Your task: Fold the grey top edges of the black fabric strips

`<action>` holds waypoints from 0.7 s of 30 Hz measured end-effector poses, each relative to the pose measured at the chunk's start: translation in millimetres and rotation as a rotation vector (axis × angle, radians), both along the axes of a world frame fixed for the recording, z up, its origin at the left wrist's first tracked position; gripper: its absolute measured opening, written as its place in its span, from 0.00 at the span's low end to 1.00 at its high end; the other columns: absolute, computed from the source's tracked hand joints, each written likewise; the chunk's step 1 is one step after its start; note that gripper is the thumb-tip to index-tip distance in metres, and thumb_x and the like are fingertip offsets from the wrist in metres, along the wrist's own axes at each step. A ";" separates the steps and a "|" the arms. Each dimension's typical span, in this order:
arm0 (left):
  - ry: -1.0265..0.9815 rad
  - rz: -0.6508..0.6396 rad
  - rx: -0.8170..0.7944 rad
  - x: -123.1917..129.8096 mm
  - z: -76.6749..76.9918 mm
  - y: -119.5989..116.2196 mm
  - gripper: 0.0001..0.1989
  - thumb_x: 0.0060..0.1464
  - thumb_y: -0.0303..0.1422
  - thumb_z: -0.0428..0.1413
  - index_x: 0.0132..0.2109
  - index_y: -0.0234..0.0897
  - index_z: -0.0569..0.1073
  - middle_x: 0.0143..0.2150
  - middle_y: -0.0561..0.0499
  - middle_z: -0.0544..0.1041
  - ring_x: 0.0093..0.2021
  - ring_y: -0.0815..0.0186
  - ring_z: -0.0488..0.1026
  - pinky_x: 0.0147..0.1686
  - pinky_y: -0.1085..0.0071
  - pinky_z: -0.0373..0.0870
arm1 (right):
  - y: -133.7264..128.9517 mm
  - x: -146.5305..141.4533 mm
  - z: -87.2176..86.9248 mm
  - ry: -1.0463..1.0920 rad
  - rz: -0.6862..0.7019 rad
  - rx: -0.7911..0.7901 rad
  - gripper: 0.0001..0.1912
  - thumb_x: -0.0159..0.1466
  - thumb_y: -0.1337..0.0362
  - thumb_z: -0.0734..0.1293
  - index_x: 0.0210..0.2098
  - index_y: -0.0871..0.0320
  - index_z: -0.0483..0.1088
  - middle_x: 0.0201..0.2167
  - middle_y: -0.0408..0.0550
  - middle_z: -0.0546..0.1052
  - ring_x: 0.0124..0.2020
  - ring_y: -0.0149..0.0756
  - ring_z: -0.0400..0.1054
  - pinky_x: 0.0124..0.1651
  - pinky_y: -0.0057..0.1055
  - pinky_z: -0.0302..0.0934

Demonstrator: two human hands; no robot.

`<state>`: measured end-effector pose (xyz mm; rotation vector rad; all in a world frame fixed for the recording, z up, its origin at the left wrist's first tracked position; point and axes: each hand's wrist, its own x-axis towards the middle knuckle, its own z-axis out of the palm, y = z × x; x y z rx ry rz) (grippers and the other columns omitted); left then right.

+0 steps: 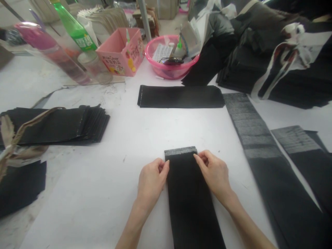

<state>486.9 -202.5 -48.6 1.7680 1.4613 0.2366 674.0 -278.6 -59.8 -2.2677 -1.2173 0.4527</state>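
A long black fabric strip (190, 197) lies lengthwise in front of me on the white table. Across its far end runs a narrow grey band (181, 150). My left hand (153, 176) pinches the strip's left edge just below that band, thumb and fingers pressed together. At the opposite edge, my right hand (214, 171) pinches the strip at nearly the same height. The near end of the strip runs out of the bottom of the view.
A neat stack of black pieces (181, 97) lies beyond my hands. Strips with grey ends (261, 138) are spread at right, a tied black bundle (52, 126) at left. Behind stand a pink basin (168, 71), a pink box (119, 52), bottles and a large dark pile (275, 72).
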 end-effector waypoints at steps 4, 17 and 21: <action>0.020 -0.002 -0.007 0.5 0.1 0.3 0.20 0.58 0.47 0.48 0.24 0.39 0.66 0.18 0.56 0.70 0.16 0.70 0.65 0.20 0.75 0.54 | 0.5 -0.5 -0.2 -0.005 -0.002 -0.001 0.13 0.65 0.53 0.62 0.30 0.54 0.68 0.24 0.40 0.74 0.25 0.32 0.66 0.28 0.28 0.52; 0.092 -0.034 0.002 0.3 -1.3 -1.4 0.22 0.59 0.49 0.46 0.24 0.39 0.64 0.17 0.57 0.69 0.17 0.70 0.64 0.21 0.75 0.54 | 1.0 -0.3 0.6 0.000 -0.015 -0.024 0.11 0.66 0.56 0.61 0.31 0.54 0.66 0.25 0.40 0.74 0.25 0.32 0.67 0.29 0.28 0.51; 0.104 -0.034 -0.005 0.4 0.0 -1.6 0.22 0.59 0.49 0.46 0.24 0.40 0.65 0.17 0.57 0.69 0.17 0.70 0.65 0.21 0.75 0.55 | 2.0 -0.6 1.5 -0.004 -0.020 -0.037 0.11 0.66 0.56 0.61 0.31 0.54 0.66 0.25 0.41 0.75 0.24 0.33 0.67 0.28 0.28 0.51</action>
